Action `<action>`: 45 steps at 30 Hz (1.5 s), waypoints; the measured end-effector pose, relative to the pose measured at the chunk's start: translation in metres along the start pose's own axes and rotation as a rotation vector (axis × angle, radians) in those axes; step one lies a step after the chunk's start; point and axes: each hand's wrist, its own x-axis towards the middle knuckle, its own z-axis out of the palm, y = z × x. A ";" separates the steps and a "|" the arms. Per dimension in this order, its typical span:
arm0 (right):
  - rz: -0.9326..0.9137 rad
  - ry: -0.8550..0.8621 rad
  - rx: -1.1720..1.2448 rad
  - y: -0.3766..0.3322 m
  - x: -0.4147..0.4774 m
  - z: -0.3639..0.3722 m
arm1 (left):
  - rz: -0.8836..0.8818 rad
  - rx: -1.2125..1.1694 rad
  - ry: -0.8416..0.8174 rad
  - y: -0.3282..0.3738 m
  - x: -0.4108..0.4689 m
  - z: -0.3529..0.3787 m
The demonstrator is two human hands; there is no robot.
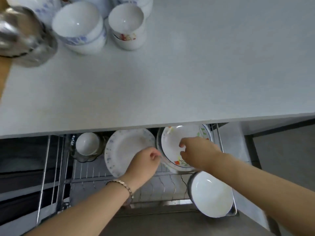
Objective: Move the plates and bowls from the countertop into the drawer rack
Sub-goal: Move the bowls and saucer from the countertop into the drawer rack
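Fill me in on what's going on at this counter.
A person is loading dishes into the pulled-out wire drawer rack. Both hands hold the white flower-patterned plate: the right hand grips its near edge, the left hand its left rim. A blue-speckled white plate already stands in the rack. Stacked white bowls wait on the grey countertop.

Pale grey countertop (187, 74) above; grey floor (286, 159) at right; dark cabinet fronts (22, 155) at left.

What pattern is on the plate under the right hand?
White plate with red-orange flowers, green leaves, thin blue rim line; head view.
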 end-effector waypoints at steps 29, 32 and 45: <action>-0.028 0.148 1.459 -0.411 0.155 -0.163 | -0.076 -0.582 0.479 -0.151 0.025 -0.383; -0.031 0.109 1.399 -0.377 0.116 -0.136 | -0.069 -0.833 0.384 -0.134 0.002 -0.376; -0.005 -0.060 1.042 -0.241 -0.033 0.007 | -0.109 -0.715 0.081 -0.157 -0.103 -0.221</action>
